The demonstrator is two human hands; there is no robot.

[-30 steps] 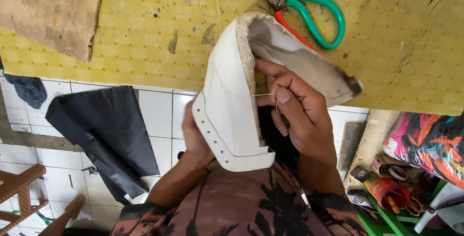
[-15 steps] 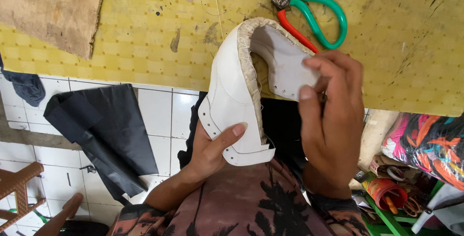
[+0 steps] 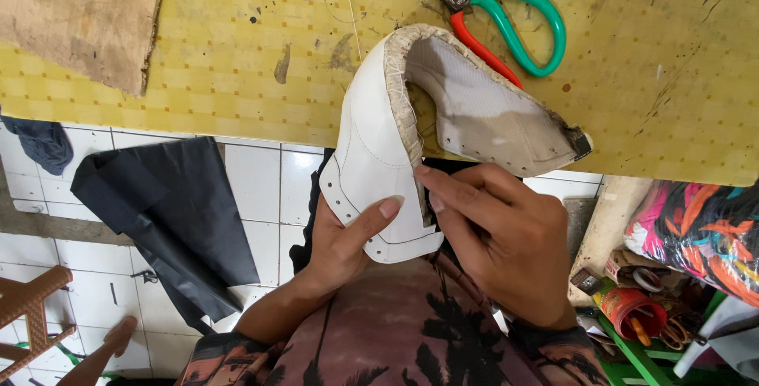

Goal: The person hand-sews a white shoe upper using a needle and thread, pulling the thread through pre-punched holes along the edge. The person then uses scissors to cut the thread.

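A white shoe upper [image 3: 379, 141] mounted on a last is held sole side up over my lap, at the front edge of the yellow worktable [image 3: 237, 62]. My left hand [image 3: 344, 244] cradles its heel end from below, thumb pressed on the white leather. My right hand [image 3: 498, 240] grips the heel edge, fingertips on the rough lasting margin beside the pale insole [image 3: 482, 117]. The toe end points away over the table.
Pliers with green and red handles [image 3: 506, 22] lie on the table behind the shoe. A brown cardboard piece [image 3: 79, 14] sits far left. Black sheet material [image 3: 166, 220] lies on the white tiled floor; colourful fabric [image 3: 704, 228] and a cluttered bin are at right.
My right hand has dropped from the shoe's far side to the heel edge near my body. The shoe is tipped more open, showing the insole. The left thumb now rests on the leather.
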